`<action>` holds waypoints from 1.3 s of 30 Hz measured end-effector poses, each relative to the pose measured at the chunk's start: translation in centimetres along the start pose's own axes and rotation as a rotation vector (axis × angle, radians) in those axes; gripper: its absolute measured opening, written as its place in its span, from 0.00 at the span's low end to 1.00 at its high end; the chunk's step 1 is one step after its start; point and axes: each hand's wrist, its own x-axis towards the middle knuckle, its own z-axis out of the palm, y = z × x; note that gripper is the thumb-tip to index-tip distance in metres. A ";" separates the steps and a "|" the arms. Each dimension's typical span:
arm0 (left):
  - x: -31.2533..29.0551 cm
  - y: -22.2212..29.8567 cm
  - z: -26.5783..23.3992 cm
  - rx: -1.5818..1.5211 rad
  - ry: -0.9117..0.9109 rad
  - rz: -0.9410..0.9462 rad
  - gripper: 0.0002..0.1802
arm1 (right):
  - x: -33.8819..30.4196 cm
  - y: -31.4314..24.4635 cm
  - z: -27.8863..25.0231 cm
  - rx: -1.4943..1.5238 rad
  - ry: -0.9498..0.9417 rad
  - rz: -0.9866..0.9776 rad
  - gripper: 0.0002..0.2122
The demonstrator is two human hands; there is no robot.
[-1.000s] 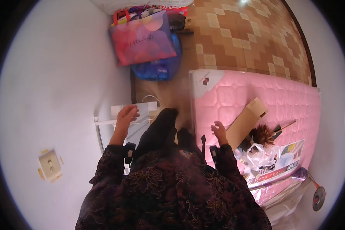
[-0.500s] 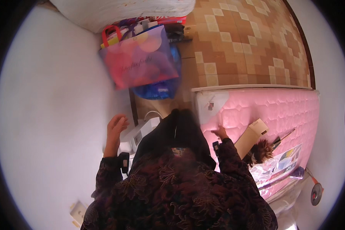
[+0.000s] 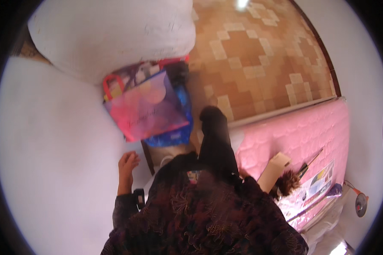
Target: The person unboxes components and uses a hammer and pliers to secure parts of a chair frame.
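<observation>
Left hand (image 3: 127, 163), fingers loosely curled and gripping nothing, sits left of centre; pink translucent plastic tote bag (image 3: 147, 110) lies just above-right of it; right hand hidden, state unknown.

Pink quilted mattress (image 3: 302, 131), pink-purple translucent bag (image 3: 147, 108) with red handles, brown checkered floor (image 3: 259, 55), dark floral sleeves (image 3: 208, 221)

Brown and tan tiled floor (image 3: 259, 55) ahead, glare spot near its far edge. White wall (image 3: 47, 161) left, another (image 3: 357, 63) right. Pink quilted mattress (image 3: 298, 131) at right. White bulging bag (image 3: 115, 34) top left.
</observation>
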 end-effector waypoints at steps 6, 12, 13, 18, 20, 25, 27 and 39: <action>3.5 5.1 6.1 -0.033 -0.001 0.074 0.15 | 1.0 -1.0 -3.8 0.012 -0.050 -0.101 0.25; 9.6 9.3 16.9 -0.085 -0.045 -0.015 0.12 | 5.4 0.0 -11.6 0.007 -0.131 -0.251 0.17; 10.4 10.5 19.2 -0.046 -0.033 -0.084 0.11 | 6.0 0.4 -13.3 0.000 -0.139 -0.274 0.16; 13.9 17.9 29.0 0.050 -0.259 -0.044 0.14 | 10.9 2.6 -19.8 -0.075 -0.199 -0.642 0.12; 15.4 20.2 32.1 0.066 -0.245 -0.039 0.13 | 12.2 1.5 -22.0 -0.064 -0.212 -0.637 0.11; 19.0 22.7 36.3 0.121 -0.267 -0.032 0.11 | 13.4 -8.1 -29.2 0.041 -0.157 -0.395 0.11; 20.3 24.3 38.2 0.105 -0.274 -0.014 0.11 | 14.0 -10.7 -31.9 0.062 -0.126 -0.369 0.11; 33.4 33.9 49.3 0.100 -0.309 0.039 0.13 | 21.4 -29.2 -50.5 0.076 0.019 -0.412 0.12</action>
